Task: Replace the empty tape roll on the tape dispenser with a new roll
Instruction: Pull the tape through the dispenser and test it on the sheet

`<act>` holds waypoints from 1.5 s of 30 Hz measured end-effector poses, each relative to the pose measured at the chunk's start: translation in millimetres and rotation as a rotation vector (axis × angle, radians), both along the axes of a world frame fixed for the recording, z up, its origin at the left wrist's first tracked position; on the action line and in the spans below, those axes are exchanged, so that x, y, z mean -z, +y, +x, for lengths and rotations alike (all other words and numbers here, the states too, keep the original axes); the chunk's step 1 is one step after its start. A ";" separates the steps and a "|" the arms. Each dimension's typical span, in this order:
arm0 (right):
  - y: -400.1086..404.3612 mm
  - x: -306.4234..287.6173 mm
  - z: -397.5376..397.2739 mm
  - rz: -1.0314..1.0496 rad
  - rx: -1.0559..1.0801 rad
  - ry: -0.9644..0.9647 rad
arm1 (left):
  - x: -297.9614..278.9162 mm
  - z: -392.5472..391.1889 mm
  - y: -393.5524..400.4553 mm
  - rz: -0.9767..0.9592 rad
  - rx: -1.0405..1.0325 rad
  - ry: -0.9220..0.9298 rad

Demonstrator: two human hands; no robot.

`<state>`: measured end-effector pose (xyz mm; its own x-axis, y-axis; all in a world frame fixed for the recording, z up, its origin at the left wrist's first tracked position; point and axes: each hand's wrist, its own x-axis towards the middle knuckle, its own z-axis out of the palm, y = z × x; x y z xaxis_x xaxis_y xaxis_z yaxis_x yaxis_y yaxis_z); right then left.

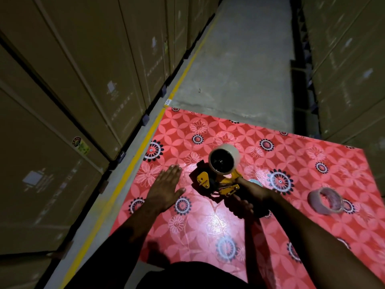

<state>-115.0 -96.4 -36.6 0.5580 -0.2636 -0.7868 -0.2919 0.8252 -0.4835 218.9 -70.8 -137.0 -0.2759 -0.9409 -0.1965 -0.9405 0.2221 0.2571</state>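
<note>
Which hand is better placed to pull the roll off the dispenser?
Left. The left hand is open and free beside the dispenser; the right hand grips its handle, steadying the roll.

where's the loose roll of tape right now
The loose tape roll lies on the red floral mat, on the right, beyond the right hand gripping the tape dispenser.

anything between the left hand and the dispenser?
Nothing: head view shows only bare red floral mat between the open left hand and the yellow dispenser.

Open mat (208,226) was left below and left of the grip on the dispenser (216,182), while a loose tape roll (326,201) lay well right.
</note>
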 end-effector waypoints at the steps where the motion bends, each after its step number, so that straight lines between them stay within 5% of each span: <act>1: -1.0 2.2 -1.2 -0.010 0.002 0.041 | 1.1 0.3 -0.6 0.000 0.006 -0.015; 11: 6.2 -14.6 -40.9 -0.050 0.042 0.117 | -1.0 6.0 -5.5 -0.022 0.033 -0.089; 20: 19.3 -36.8 -32.3 -0.530 0.057 0.180 | -0.5 -35.2 11.0 0.004 0.021 -0.052; 24: 15.9 -31.3 -36.7 -0.807 -0.027 0.393 | -6.7 -46.9 13.0 0.000 0.030 -0.060; 45: 26.1 -43.5 -97.3 -1.023 -0.241 0.620 | -6.6 -117.4 28.0 0.023 0.105 -0.041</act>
